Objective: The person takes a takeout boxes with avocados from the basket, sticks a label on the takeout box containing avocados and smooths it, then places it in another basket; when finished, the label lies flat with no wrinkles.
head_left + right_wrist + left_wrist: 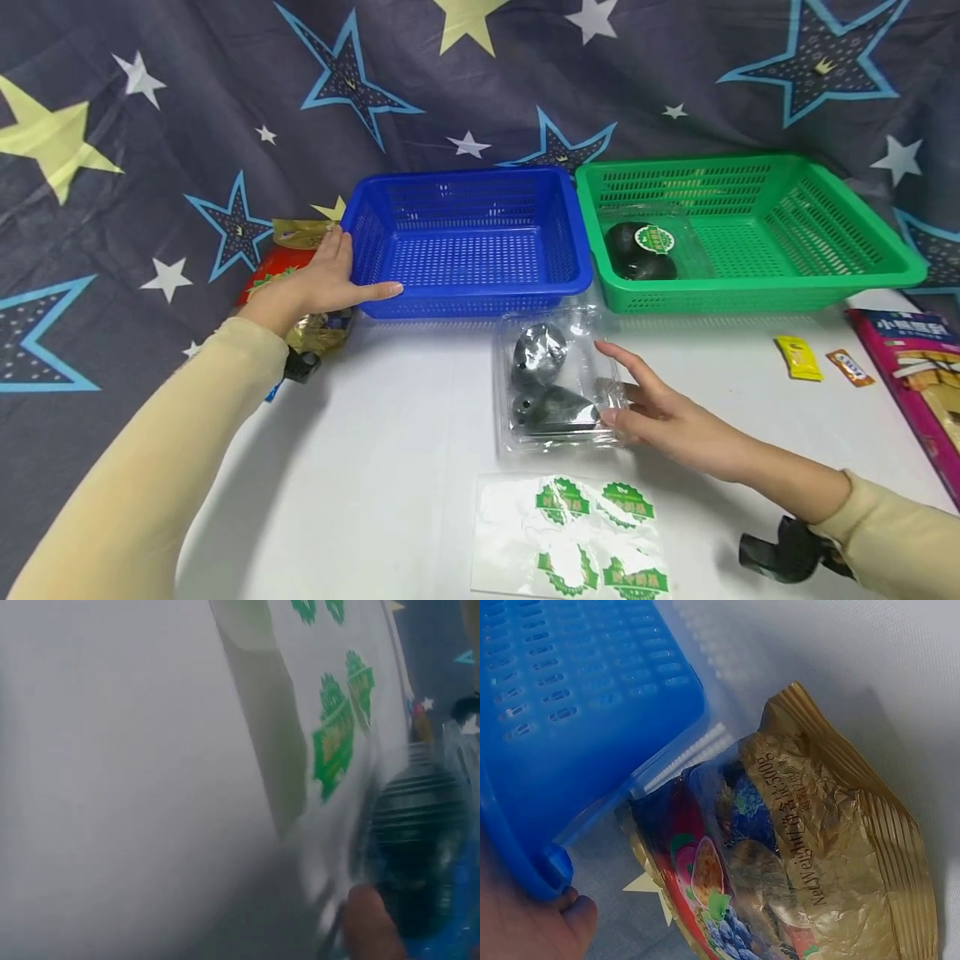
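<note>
The clearest writing was on the gold-and-red bag point(832, 847), whose gold end read "Net Weight" and "500g" beside Chinese characters, with dark blue fruit pictured below. On the tabletop point(375, 467), a sticker sheet point(502, 533) carried four green badge-shaped labels with yellow Chinese lettering too small to make out, one partly lost in glare. A matching label point(655, 240) was stuck on the lidded pack point(690, 250) of dark produce inside the green basket point(750, 296). At the far right lay a magenta package point(922, 358) with white Chinese characters on a dark blue band, and near it a yellow packet point(798, 358) and an orange-brown wrapper point(851, 367), their print too small to read. The clear plastic clamshell point(573, 367), holding two dark green-black items, was in front of the blue basket point(472, 289), just beyond the sticker sheet. The right hand point(663, 417) reached in from the right and gripped its right edge, forefinger extended and thumb at the near corner. The left hand point(322, 279) touched the blue basket's near left corner, its fingers fairly straight along the side and its thumb laid out over the front rim.
</note>
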The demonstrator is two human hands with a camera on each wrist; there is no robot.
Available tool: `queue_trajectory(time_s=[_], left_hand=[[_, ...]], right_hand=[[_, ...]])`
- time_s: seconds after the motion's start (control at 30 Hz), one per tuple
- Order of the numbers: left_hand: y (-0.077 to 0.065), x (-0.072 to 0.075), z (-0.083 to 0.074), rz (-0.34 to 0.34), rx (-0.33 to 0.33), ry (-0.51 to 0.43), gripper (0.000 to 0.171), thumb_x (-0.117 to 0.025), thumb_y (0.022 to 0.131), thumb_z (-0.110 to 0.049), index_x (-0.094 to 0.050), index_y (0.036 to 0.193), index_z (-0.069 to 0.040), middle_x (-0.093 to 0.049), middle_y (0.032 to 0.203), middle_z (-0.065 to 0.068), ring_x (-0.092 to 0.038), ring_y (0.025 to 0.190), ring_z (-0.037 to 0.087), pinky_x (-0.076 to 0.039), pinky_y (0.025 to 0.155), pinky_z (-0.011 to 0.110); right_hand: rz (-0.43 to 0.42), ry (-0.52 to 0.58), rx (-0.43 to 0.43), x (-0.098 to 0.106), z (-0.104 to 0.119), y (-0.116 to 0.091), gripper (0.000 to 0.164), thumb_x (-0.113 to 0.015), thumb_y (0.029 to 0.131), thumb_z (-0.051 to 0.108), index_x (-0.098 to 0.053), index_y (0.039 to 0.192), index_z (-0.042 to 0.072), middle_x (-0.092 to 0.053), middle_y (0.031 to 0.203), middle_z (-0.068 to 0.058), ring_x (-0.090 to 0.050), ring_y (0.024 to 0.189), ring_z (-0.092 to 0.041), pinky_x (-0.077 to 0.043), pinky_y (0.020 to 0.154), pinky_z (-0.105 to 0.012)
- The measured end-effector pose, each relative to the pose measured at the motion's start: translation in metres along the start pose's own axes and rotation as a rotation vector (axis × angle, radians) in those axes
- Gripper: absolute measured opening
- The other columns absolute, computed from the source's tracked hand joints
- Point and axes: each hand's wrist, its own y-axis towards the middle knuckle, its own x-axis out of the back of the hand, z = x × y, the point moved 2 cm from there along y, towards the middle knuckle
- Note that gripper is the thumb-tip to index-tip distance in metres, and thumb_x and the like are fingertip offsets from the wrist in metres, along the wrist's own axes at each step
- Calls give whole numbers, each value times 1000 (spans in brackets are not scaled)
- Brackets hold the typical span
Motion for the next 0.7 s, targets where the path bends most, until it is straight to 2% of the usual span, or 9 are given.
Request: queue_trajectory(time_s=[0.07, 0.17, 0.4, 0.57, 0.7], left_hand=[[0, 0, -1, -2, -3, 4, 132, -44, 70, -86, 21, 146, 2, 28, 153, 18, 26, 140, 33, 1, 112, 58], [-1, 0, -2, -2, -6, 3, 132, -44, 71, -86, 20, 146, 2, 28, 153, 17, 27, 140, 32, 1, 112, 58], [-3, -2, -3, 2, -12, -6, 131, -44, 72, -85, 20, 145, 3, 29, 153, 17, 28, 139, 31, 2, 113, 57], [-4, -4, -2, -6, -9, -22, 130, -45, 72, -84, 21, 145, 2, 30, 152, 17, 29, 139, 31, 2, 112, 58], [-3, -2, -1, -44, -22, -53, 128, -47, 74, -82, 21, 146, 0, 30, 152, 16, 29, 139, 30, 2, 112, 58]], right_hand=[[-8, -69, -7, 2, 2, -2, 76, -56, 97, 27, -5, 152, 37, -34, 144, -28, -48, 121, -44, -48, 89, -54], [-27, -146, 4, 3, 3, -4, 76, -57, 96, 31, -7, 153, 34, -21, 152, -25, -32, 133, -49, -41, 93, -63], [-53, -235, 109, 5, 9, 2, 79, -60, 95, 28, -7, 153, 34, -16, 156, -20, -29, 133, -50, -38, 97, -61], [-38, -245, 104, 6, 7, 5, 83, -61, 94, 29, -4, 154, 28, -8, 159, -13, -25, 136, -47, -38, 100, -57], [-38, -257, 93, 8, 7, 9, 85, -62, 93, 31, -4, 155, 27, -7, 159, -13, -24, 138, -45, -37, 101, -57]])
